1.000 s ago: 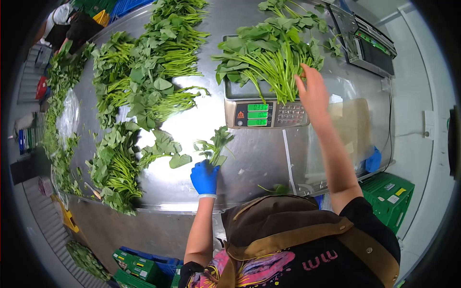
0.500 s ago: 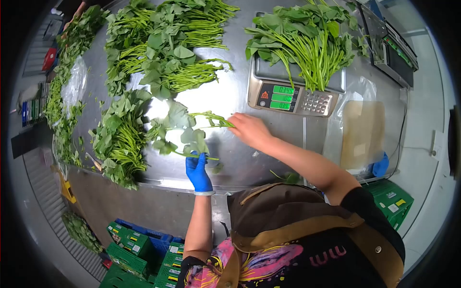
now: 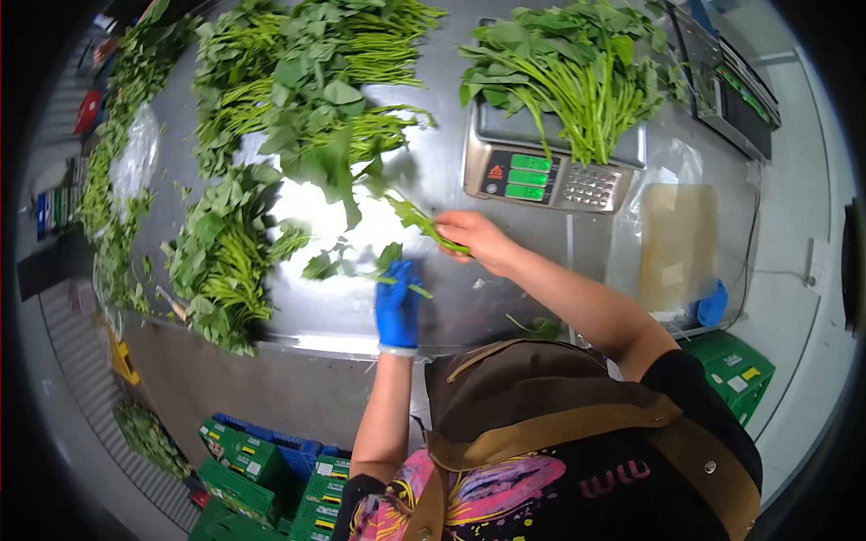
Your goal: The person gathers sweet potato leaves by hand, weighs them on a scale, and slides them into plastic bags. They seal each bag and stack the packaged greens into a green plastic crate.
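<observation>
My left hand (image 3: 397, 304), in a blue glove, is closed on a leafy stem (image 3: 390, 278) near the table's front edge. Bare and to its right, my right hand (image 3: 474, 241) grips several green stems (image 3: 413, 218), whose leaves point up and left, partly blurred. Left of both hands lies a bunch of leafy greens (image 3: 221, 261). More bunches (image 3: 316, 81) are spread at the back. On the scale (image 3: 552, 185), right of and behind my right hand, rests a large bunch (image 3: 591, 90).
Loose greens and a clear plastic bag (image 3: 135, 153) line the far left of the metal table (image 3: 361, 339). A dark device (image 3: 735, 99) stands at the back right, with a brown board (image 3: 678, 243) in front. Green crates (image 3: 244, 451) sit below; a partial hand (image 3: 105, 50) shows at upper left.
My left hand has moved right and slightly up with its stem. My right hand has shifted a little right, and the stems in it have swung to point up and left.
</observation>
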